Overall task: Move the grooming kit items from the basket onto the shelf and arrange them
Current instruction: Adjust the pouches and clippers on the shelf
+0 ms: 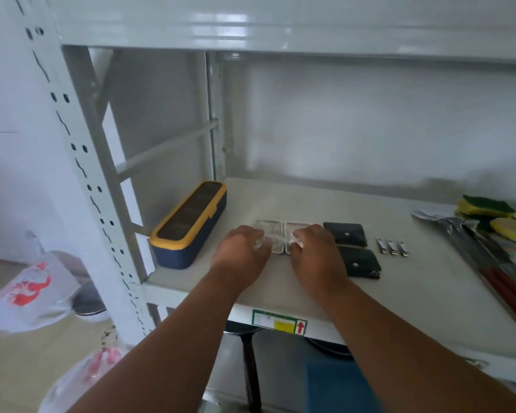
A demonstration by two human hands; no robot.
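Shelf (280,198) — both hands on two clear cases (276,231).

On the shelf (280,201), a long lidded box (188,225) lies at the far left. To its right sit 2 flat cases (283,234) side by side (both hands rest on their near edges). Right of them lie 2 pouches (352,248), one behind the other, then 3 nail clippers (393,247) in a row. Packaged utensils (489,257) and sponges (486,207) occupy the far right.
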